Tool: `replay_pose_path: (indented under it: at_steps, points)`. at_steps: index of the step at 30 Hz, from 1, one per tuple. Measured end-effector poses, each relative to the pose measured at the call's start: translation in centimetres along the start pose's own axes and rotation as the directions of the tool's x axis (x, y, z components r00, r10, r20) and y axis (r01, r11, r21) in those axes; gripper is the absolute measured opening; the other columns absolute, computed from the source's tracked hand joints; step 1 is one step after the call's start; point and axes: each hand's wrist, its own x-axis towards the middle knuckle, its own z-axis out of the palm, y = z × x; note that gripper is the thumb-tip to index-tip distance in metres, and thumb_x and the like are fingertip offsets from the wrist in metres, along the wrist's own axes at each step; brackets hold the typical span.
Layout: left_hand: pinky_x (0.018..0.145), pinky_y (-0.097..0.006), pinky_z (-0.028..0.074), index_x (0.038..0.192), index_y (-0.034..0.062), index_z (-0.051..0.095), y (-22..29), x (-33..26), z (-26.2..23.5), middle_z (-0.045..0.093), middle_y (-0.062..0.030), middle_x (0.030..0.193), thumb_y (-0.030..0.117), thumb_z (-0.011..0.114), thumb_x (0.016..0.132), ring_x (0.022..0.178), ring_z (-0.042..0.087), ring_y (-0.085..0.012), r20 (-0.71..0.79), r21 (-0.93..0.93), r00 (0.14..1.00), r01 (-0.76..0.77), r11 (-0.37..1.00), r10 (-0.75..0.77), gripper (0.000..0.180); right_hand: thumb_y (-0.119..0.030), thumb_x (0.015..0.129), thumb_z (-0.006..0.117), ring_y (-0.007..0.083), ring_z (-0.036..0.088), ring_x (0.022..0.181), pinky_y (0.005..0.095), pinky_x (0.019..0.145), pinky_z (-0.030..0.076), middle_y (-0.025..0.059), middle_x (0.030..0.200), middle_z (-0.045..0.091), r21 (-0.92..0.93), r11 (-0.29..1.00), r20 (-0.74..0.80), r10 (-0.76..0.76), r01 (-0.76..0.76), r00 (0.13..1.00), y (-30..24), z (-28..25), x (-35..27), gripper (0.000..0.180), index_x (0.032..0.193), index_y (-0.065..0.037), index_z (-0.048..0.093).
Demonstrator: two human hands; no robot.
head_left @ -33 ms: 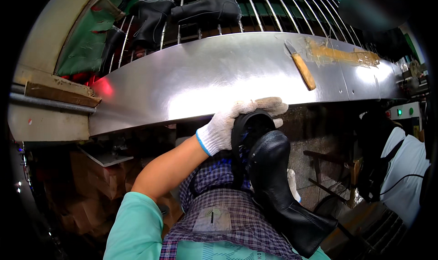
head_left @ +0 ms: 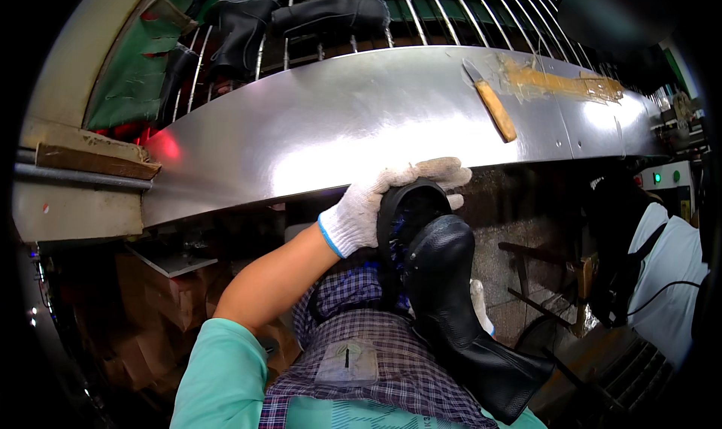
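A black leather boot (head_left: 444, 278) is in front of me, toe up and shaft slanting down to the lower right. Against its toe end lies a black rubber sole (head_left: 388, 226) with a raised rim and bluish marks inside. My left hand (head_left: 376, 196), in a white knit glove with a blue cuff, is closed round the sole's upper end, fingers over its far side. Behind the boot, mostly hidden, my right hand (head_left: 480, 305) grips it; only a bit of white glove shows at its right edge.
Beyond my hands runs a shiny metal ledge (head_left: 331, 121). A wooden-handled knife (head_left: 492, 109) and brown tape (head_left: 564, 83) lie on it. Black boots (head_left: 331, 12) rest on metal bars behind. Cardboard boxes (head_left: 165, 301) stand low left; a wooden frame (head_left: 583, 286) is at right.
The whole view has shifted slightly, with the ledge and knife a little higher and further left. The hold on the boot and sole looks the same.
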Motion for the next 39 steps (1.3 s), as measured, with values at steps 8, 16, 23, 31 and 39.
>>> replay_pose_path:
  at_steps: [8, 16, 23, 31, 39]
  points:
    - [0.127, -0.054, 0.034, 0.165, 0.0015, 0.032, -0.2, 1.2, 0.8, 0.033, -0.0258, 0.169, 0.041, 0.061, 0.100, 0.155, 0.035, -0.0429, 0.047, 0.138, 0.998, 0.041, 0.990, -0.048, 0.081, -0.052, 0.112, 0.039, 0.0336, 0.067, 0.121, 0.0426, 0.104, 0.055, 0.0257, 0.139, 0.063, -0.191, 0.982, -0.005, -0.009, 0.008, 1.000, 0.2, -1.9, -1.5, 0.069, 0.150, 0.005, 0.050]
    - [0.131, -0.051, 0.026, 0.162, -0.0061, 0.032, -0.3, 2.7, 1.3, 0.036, -0.0276, 0.166, 0.047, 0.064, 0.098, 0.156, 0.035, -0.0386, 0.114, 0.258, 0.990, 0.050, 0.965, -0.082, 0.089, -0.047, 0.113, 0.041, 0.0313, 0.069, 0.117, 0.0396, 0.099, 0.058, 0.0249, 0.136, 0.065, -0.297, 0.954, 0.005, -0.030, 0.030, 1.000, 0.1, -2.7, -1.8, 0.065, 0.147, 0.007, 0.051]
    - [0.132, -0.051, 0.025, 0.161, -0.0083, 0.033, -0.6, 3.3, 1.6, 0.038, -0.0290, 0.165, 0.048, 0.069, 0.096, 0.155, 0.036, -0.0390, 0.071, 0.267, 0.992, 0.084, 0.960, -0.107, 0.093, -0.043, 0.113, 0.043, 0.0292, 0.071, 0.114, 0.0370, 0.094, 0.060, 0.0241, 0.133, 0.066, -0.353, 0.933, 0.009, -0.069, 0.068, 0.998, -0.1, -3.2, -1.9, 0.061, 0.144, 0.009, 0.053]
    - [0.133, -0.051, 0.021, 0.161, -0.0086, 0.032, -0.3, 3.2, 1.1, 0.035, -0.0294, 0.167, 0.049, 0.070, 0.095, 0.157, 0.033, -0.0399, 0.069, 0.281, 0.990, 0.100, 0.955, -0.124, 0.096, -0.038, 0.114, 0.045, 0.0268, 0.073, 0.109, 0.0341, 0.089, 0.062, 0.0233, 0.130, 0.068, -0.406, 0.909, 0.048, -0.086, 0.098, 0.995, -0.3, -3.4, -1.0, 0.056, 0.141, 0.011, 0.054]
    - [0.132, -0.050, 0.022, 0.158, -0.0112, 0.037, -0.7, 3.3, 2.1, 0.041, -0.0302, 0.163, 0.048, 0.072, 0.094, 0.155, 0.036, -0.0396, 0.053, 0.307, 0.991, 0.105, 0.946, -0.127, 0.094, -0.033, 0.115, 0.047, 0.0245, 0.074, 0.105, 0.0311, 0.083, 0.065, 0.0224, 0.127, 0.069, -0.565, 0.811, 0.092, -0.120, 0.151, 0.989, -0.9, -3.6, -0.7, 0.052, 0.138, 0.013, 0.056]
